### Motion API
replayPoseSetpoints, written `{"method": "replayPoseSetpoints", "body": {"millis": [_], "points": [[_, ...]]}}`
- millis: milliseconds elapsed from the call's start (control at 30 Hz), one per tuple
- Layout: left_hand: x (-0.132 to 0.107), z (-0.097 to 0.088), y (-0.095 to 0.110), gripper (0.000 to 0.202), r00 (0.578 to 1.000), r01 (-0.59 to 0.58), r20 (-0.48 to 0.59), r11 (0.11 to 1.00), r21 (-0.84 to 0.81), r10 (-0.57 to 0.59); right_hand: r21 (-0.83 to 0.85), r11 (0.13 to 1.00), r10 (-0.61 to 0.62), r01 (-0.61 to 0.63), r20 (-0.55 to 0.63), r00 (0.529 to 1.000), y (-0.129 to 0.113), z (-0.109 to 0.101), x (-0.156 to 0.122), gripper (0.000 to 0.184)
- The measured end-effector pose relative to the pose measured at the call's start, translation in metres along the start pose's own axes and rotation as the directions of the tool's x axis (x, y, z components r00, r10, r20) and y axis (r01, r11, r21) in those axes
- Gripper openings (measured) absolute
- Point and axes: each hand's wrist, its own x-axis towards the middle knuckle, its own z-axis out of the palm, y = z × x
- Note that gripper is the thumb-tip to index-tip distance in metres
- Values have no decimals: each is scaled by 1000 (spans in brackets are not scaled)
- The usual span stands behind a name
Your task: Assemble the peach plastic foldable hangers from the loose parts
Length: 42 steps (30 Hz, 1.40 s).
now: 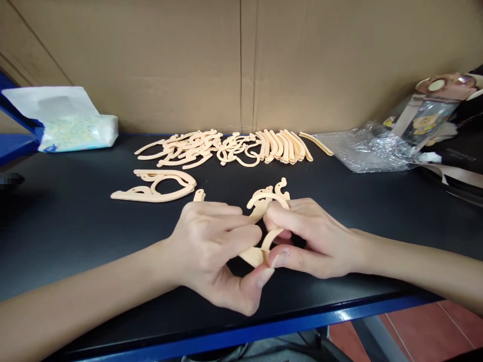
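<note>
Close to the front edge of the table, my left hand (215, 246) is closed around a beige plastic hanger arm (252, 255), most of it hidden by the fingers. My right hand (313, 236) pinches a curved beige hanger piece (272, 238) that meets the arm between both thumbs. Just beyond my fingers are more beige parts, among them a small hook (281, 187); whether they are joined to the held pieces I cannot tell. Left of my hands lies a folding hanger (175, 193) with its arms folded around a ring shape.
Along the back lie a heap of hanger arms (188, 148), loose hooks (247, 160) and a row of stacked arms (283, 147). A tissue pack (79, 131) sits at left. Clear plastic wrap (370, 148) and a bottle (430, 118) are at right, before a cardboard wall (169, 65).
</note>
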Motion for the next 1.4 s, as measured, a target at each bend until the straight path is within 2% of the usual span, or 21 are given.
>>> {"method": "replayPoseSetpoints", "body": {"millis": [67,167,233,333,400,533,633,767,833,900,1000,1067,1133,1200,1300,1400], "points": [[1,-4,-4,22,999,4,51,1000,12,-5,-39,999,1,-2,-41,999,3,-6,-2,30],[5,-11,-7,26,970,145,187,988,50,-152,-16,998,63,-66,-147,987,8,-16,-4,15],[8,-14,-6,25,916,299,267,953,39,-299,81,988,146,-130,-245,958,10,-19,-4,8],[12,-13,0,24,827,517,332,845,-133,-454,231,958,253,-172,-395,883,8,-18,-3,21],[13,-10,3,24,790,597,354,761,-255,-501,252,946,293,-207,-382,876,4,-15,-2,19],[14,-5,3,23,746,665,386,645,-377,-543,193,947,296,-257,-219,930,-3,-9,-1,23],[14,-5,1,22,752,655,400,663,-363,-524,333,899,368,-284,-226,902,-1,-8,1,20],[11,-6,-4,28,824,525,358,829,-191,-439,594,769,482,-236,-298,824,11,-15,6,22],[9,-6,-9,30,852,461,336,880,-116,-402,638,733,530,-235,-319,786,15,-20,7,22],[9,-5,-14,32,847,489,294,867,-100,-443,633,724,552,-273,-294,780,18,-22,8,21],[11,-4,-17,35,769,637,253,737,-226,-587,554,742,545,-378,-170,821,19,-18,7,23],[14,-3,-15,38,707,707,331,628,-326,-625,438,796,514,-417,-125,849,17,-13,6,24],[16,-1,-10,40,644,765,439,527,-372,-626,229,884,448,-408,-163,879,16,-9,4,18],[17,0,-7,41,590,807,501,439,-396,-633,-17,937,339,-350,-205,918,15,-7,3,14],[17,0,-5,40,575,813,511,375,-445,-639,-205,952,196,-228,-165,967,13,-6,2,15],[17,-1,-5,40,572,812,506,359,-460,-646,-333,929,127,-160,-118,985,10,-6,1,20]]}}
